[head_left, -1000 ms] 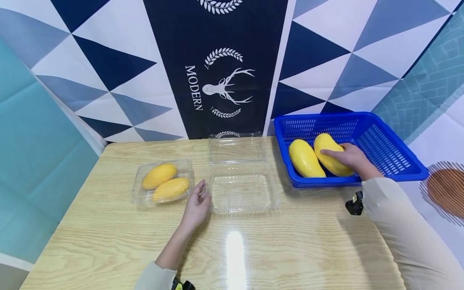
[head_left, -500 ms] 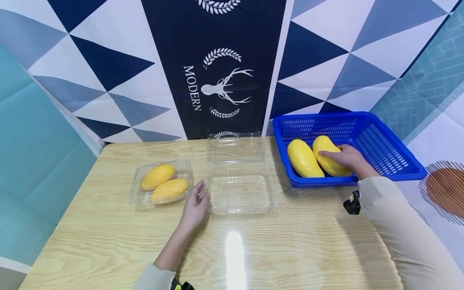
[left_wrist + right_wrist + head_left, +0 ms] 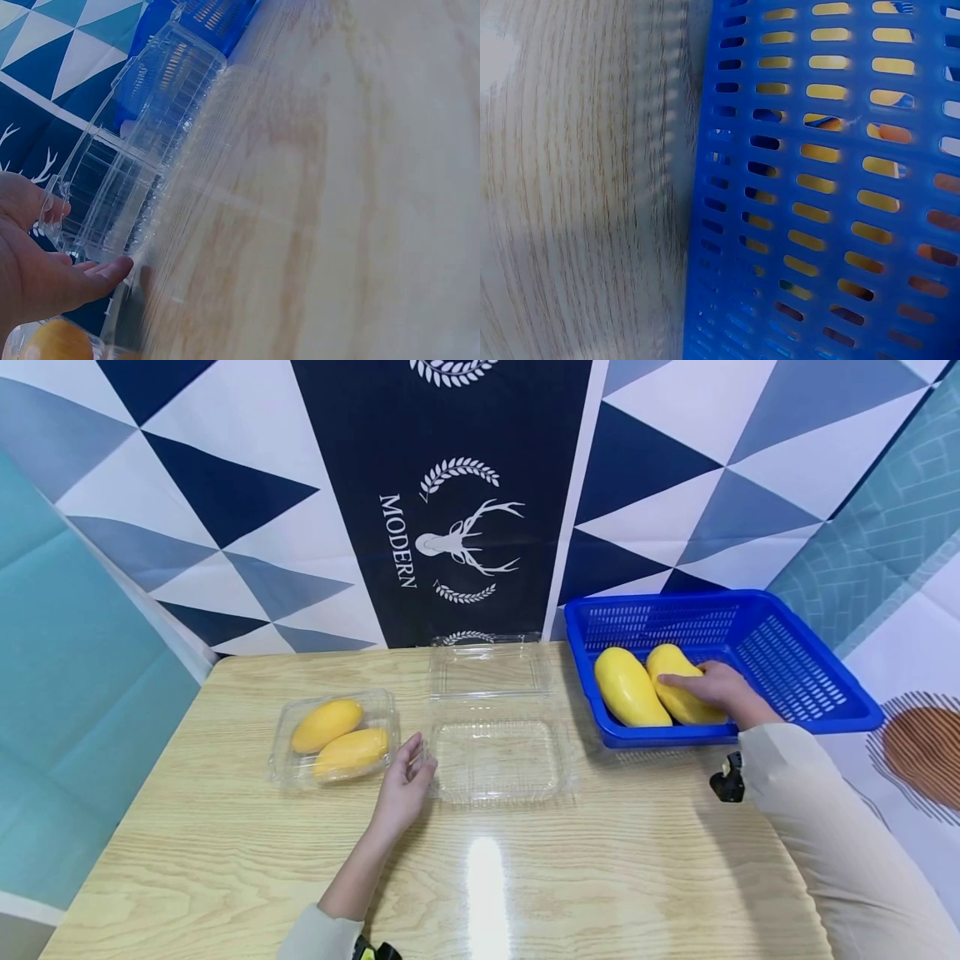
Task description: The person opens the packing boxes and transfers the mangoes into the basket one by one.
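Observation:
An empty clear clamshell container (image 3: 498, 760) lies with its lid raised at the back, mid-table. My left hand (image 3: 403, 789) is at its left edge, fingers loosely bent; in the left wrist view the hand (image 3: 45, 262) has thumb and fingers around the clear container's (image 3: 112, 180) near edge. In the blue basket (image 3: 847, 714) are two yellow mangoes. My right hand (image 3: 727, 689) grips the right mango (image 3: 678, 689), and the left mango (image 3: 632, 689) lies beside it. The right wrist view has the basket wall (image 3: 817, 165) hiding most of that hand.
Left of my left hand sits another clear container (image 3: 283, 752) with two yellow-orange mangoes (image 3: 327, 725) inside. The wooden table (image 3: 570, 877) meets a patterned cloth backdrop at its rear edge. The basket stands at the table's back right.
The gripped mango has shifted slightly downward in the basket, with my right hand still on it. My left hand has stayed at the container's edge.

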`<state>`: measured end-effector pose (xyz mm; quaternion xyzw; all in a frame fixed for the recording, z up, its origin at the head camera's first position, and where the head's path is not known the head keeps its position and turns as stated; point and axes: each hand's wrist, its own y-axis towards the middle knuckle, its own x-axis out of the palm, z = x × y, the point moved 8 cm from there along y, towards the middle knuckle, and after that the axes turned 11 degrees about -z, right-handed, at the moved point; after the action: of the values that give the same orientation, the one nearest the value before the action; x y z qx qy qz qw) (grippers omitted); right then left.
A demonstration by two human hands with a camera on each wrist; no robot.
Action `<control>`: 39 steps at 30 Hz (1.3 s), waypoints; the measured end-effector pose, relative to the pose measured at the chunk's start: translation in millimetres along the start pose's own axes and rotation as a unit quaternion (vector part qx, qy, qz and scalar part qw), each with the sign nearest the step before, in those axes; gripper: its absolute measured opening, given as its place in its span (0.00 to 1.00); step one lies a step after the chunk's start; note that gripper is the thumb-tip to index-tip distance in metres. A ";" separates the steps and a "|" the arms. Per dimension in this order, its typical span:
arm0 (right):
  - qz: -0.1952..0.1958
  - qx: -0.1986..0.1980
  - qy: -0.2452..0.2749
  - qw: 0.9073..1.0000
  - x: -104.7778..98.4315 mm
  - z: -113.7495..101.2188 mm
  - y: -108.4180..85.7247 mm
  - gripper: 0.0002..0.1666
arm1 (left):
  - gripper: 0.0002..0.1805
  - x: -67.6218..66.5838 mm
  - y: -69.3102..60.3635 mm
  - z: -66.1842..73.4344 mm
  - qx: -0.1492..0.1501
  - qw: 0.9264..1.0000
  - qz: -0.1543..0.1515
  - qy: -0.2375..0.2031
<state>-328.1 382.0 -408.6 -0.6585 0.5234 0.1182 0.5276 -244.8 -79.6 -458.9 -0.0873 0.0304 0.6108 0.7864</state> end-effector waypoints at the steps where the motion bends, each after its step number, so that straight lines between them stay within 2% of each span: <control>1: -0.004 0.000 -0.002 1.000 0.6 -0.1 -0.2 0.69 | 0.31 0.0 -0.2 0.5 0.002 1.000 0.000 0.002; 19: -0.029 -0.005 -0.001 1.000 1.8 -0.2 -0.3 0.67 | 0.32 -0.8 -0.6 -0.9 -0.006 1.000 -0.008 0.000; 29: -0.029 -0.013 -0.011 0.999 -1.1 -1.3 -2.2 0.64 | 0.31 -0.4 -1.2 0.8 -0.006 1.000 -0.006 -0.012; 39: -0.026 0.000 -0.007 1.000 -0.9 2.5 -2.0 0.65 | 0.32 -1.1 -0.8 -1.6 -0.010 1.000 0.002 -0.004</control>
<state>-325.8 384.4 -407.9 -0.6710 0.5028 0.1092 0.5339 -244.2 -81.2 -460.2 -0.0927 0.0207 0.6128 0.7845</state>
